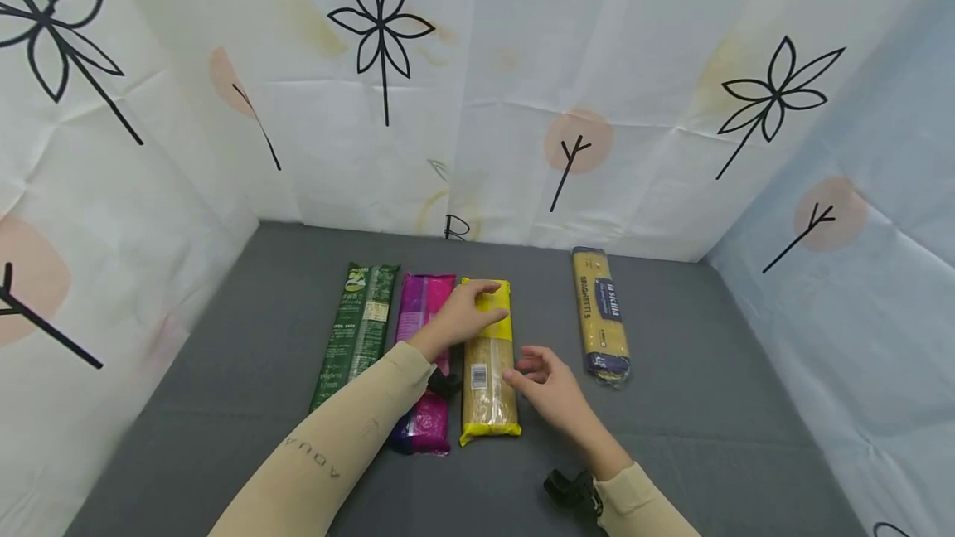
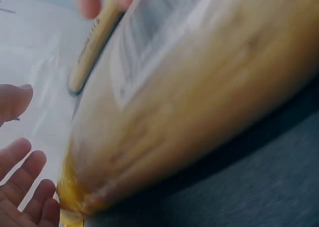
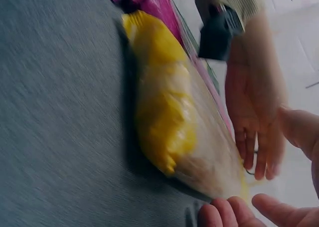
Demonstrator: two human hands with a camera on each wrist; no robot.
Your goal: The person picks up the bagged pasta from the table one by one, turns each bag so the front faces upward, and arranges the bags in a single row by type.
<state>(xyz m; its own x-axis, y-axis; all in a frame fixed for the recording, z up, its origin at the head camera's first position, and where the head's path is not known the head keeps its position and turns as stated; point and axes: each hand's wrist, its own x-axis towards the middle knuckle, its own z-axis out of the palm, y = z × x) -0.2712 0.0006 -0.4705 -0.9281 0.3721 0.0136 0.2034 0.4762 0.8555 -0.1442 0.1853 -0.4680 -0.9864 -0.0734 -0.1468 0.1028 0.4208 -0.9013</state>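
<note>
A yellow-ended pack of spaghetti (image 1: 490,400) with a clear middle and a barcode lies on the grey table. My left hand (image 1: 464,315) is over its upper yellow part, fingers extended and thumb apart. In the left wrist view that hand's fingers (image 2: 27,179) are close to the pack's yellow end, not wrapped around it. My right hand (image 1: 550,392) is at the pack's lower right side, loosely bent, thumb near its edge. The right wrist view shows the right fingers (image 3: 232,214) beside the pack (image 3: 167,122), gripping nothing.
Left of the yellow pack lie a magenta pack (image 1: 429,429), partly under my left forearm, and a green spaghetti pack (image 1: 360,326). A spaghetti pack with blue ends (image 1: 599,313) lies to the right. Patterned cloth walls (image 1: 507,89) enclose the grey table (image 1: 716,404).
</note>
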